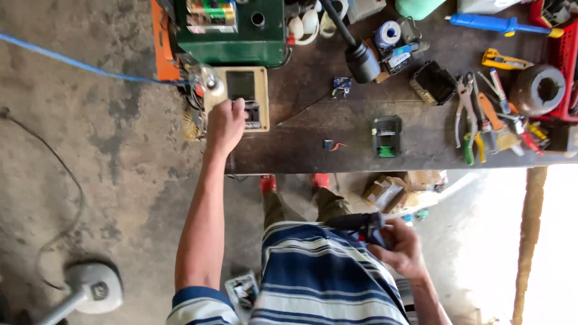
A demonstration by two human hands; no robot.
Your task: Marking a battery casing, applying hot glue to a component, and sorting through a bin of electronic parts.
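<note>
Left hand: my left hand (225,123) was out at full reach, fingers curled down onto the beige meter box (239,96) at the left end of the workbench (313,150), thumb side near its silver knob (212,84). It pressed or steadied the box rather than lifting it.

Right hand: my right hand (402,248) was low by my waist, closed around a dark power tool (361,225). I couldn't tell what kind of tool it was; my shirt hid part of it.

Where the tool sat: off the bench, held against my striped shirt, well apart from the meter box.

Tool's long axis: it ran roughly across the picture, the free end pointing toward my left side, tilted slightly up, the grip buried in my palm.

Meter box: it lay flat, screen up, long side running away from me, touching the green machine (232,30) behind it.

How far along: I'd judge it early. The tool was not at the bench, and nothing joined it to the meter box.

Left to do: as far as I saw, the tool and box were yet to meet.

On the bench: a black battery pack (386,136) lay mid-bench, pliers (466,114) and a brush (497,126) to the right.
</note>
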